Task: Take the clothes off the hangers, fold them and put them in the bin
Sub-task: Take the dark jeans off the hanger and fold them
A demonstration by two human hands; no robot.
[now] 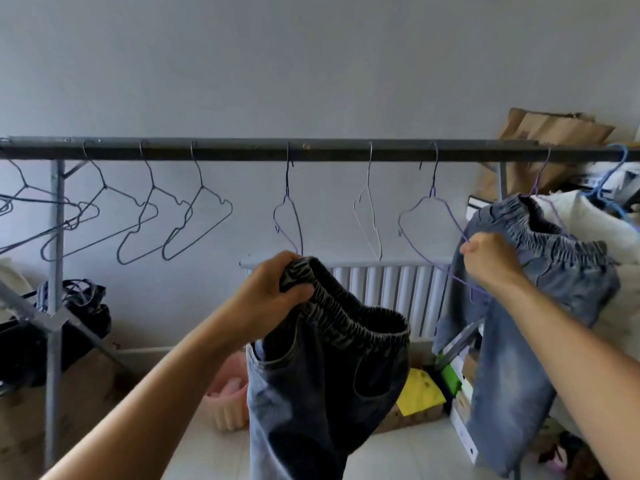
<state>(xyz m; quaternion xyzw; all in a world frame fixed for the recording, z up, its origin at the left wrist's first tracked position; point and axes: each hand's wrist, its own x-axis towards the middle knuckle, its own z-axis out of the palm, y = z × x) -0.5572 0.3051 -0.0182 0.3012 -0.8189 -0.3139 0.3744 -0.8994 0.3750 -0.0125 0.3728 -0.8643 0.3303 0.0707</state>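
Observation:
My left hand (273,292) grips the elastic waistband of dark grey jeans (322,382), which hang free below the rail (311,154). My right hand (491,261) is closed around the lower wire of a purple hanger (436,216) that still hooks the rail. Just right of it, light blue jeans (540,306) hang from another purple hanger (540,181), partly behind my right forearm. A pink bin (228,396) stands on the floor behind the dark jeans, mostly hidden.
Several bare wire hangers (194,223) hang along the rail to the left. The rack's grey post (55,271) and brace stand at left with dark bags behind. A white radiator (391,289), boxes, a yellow item (419,393) and white bedding crowd the right.

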